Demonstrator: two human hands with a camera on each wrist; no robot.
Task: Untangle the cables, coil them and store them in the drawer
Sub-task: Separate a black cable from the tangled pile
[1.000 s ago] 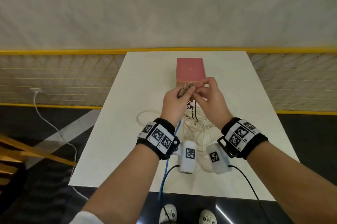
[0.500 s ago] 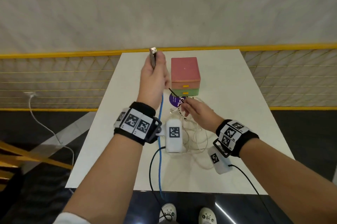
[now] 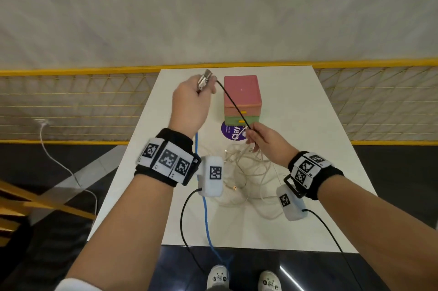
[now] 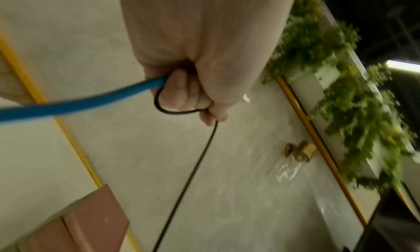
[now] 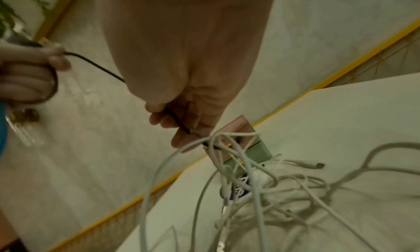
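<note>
My left hand (image 3: pixel 205 88) is raised over the table's far left and grips the metal USB plug (image 3: pixel 204 80) of a thin black cable (image 3: pixel 233 104). The cable runs taut down to my right hand (image 3: pixel 252 135), which pinches it just above a tangle of white cables (image 3: pixel 248 172). In the left wrist view my left hand (image 4: pixel 193 97) has a loop of the black cable (image 4: pixel 193 166) round its fingers, and a blue cable (image 4: pixel 79 103) runs into the fist. The right wrist view has my right hand (image 5: pixel 179 128) pinching the black cable (image 5: pixel 177 123) beside the white tangle (image 5: pixel 261 193). The drawer box (image 3: pixel 241 91) has both drawers pushed in.
The white table (image 3: pixel 308 112) has a purple sticker (image 3: pixel 233 133) in front of the drawer box. The blue cable (image 3: pixel 203 207) hangs off the near edge to the floor. A yellow-railed mesh fence (image 3: pixel 71 105) stands behind and beside the table.
My hands have parted from in front of the drawer box. The left one carried the plug up and left, the right one dropped to the tangle, and the black cable now stretches straight between them.
</note>
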